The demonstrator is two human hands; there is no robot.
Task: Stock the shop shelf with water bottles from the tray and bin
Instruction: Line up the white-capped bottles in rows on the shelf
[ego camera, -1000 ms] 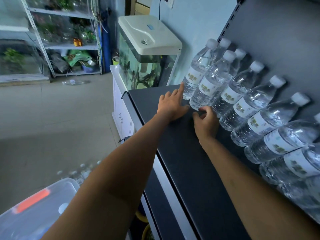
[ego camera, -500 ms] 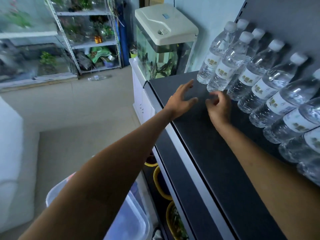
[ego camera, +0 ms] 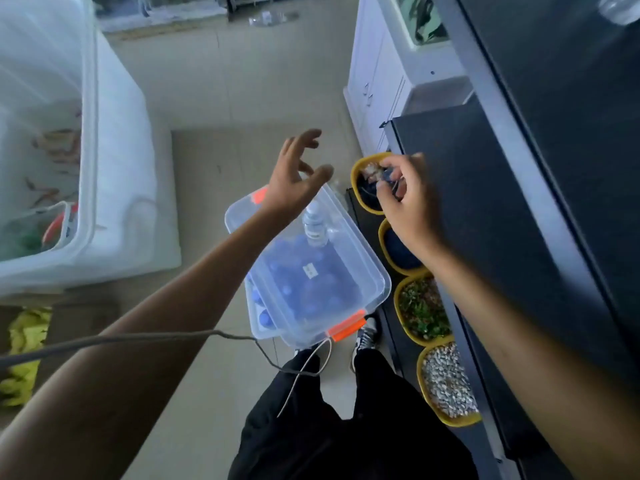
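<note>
Above the bin (ego camera: 360, 258), left hand (ego camera: 294, 181) spreads; right hand (ego camera: 408, 206) curls nearby.

the left hand (ego camera: 294, 181) hangs with fingers spread and relaxed, holding nothing, over the far end of a clear plastic bin (ego camera: 361, 244) with orange latches. just below its palm one water bottle (ego camera: 313, 226) stands upright inside the bin, among blurred blue shapes. the right hand (ego camera: 405, 206) is just beside the left, apart from it, fingers loosely curled and blurred; whether they pinch anything cannot be told. under and behind it runs a row of yellow bowls (ego camera: 397, 306), beyond its knuckles the dark shelf (ego camera: 554, 168). well off from the left hand stands a white tub (ego camera: 114, 150).
</note>
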